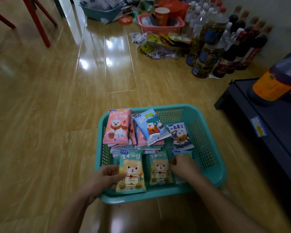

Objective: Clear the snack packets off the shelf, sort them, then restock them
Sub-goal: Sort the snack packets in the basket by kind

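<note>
A teal basket (207,140) sits on the wooden floor, full of snack packets. My left hand (106,178) grips a green bear packet (132,172) at the basket's near left. A second green bear packet (160,169) lies beside it. My right hand (181,167) reaches with curled fingers onto a pale blue packet (183,154) at the near right; whether it holds the packet is unclear. Farther back lie a pink bear packet (117,126), a blue bear packet (151,126) and a white cartoon packet (180,136), over stacks of more.
A dark shelf (265,132) with a large dark bottle (282,81) stands at the right. Jars and bottles (217,47) line the far wall, beside a bag of snacks (160,44), a pink basket (160,24) and a teal basket (99,10). Red chair legs (39,22) stand far left.
</note>
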A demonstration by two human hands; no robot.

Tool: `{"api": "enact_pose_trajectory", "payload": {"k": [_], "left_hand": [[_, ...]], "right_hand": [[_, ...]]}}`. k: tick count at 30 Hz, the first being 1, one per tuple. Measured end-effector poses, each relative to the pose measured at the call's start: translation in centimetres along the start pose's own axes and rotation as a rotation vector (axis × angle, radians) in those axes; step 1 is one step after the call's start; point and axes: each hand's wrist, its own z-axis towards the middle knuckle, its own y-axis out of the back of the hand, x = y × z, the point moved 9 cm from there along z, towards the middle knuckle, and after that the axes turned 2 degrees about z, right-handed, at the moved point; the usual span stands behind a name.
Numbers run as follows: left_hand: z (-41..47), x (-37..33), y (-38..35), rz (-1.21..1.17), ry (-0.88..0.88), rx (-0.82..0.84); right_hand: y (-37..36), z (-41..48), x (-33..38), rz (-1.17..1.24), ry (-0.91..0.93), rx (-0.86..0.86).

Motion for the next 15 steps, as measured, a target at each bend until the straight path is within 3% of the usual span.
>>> {"api": "enact_pose_trajectory", "payload": {"k": [4, 10, 13, 15], "left_hand": [[1.6, -0.8, -0.8, 0.116, 0.045, 0.040], [5.6, 0.4, -6.2, 0.051, 0.096, 0.077], [7.1, 0.8, -8.3, 0.043, 0.094, 0.029], [7.5, 0.7, -8.6, 0.170, 0.087, -0.057]], "right_hand": [[2.9, 0.1, -1.1, 0.228, 0.002, -0.126], [8.4, 0.7, -0.9, 0.369, 0.024, -0.311], [10.5, 0.5, 1.3, 0.379, 0.109, -0.392], [11.2, 0.4, 3.0, 0.340, 0.159, -0.414]]}}
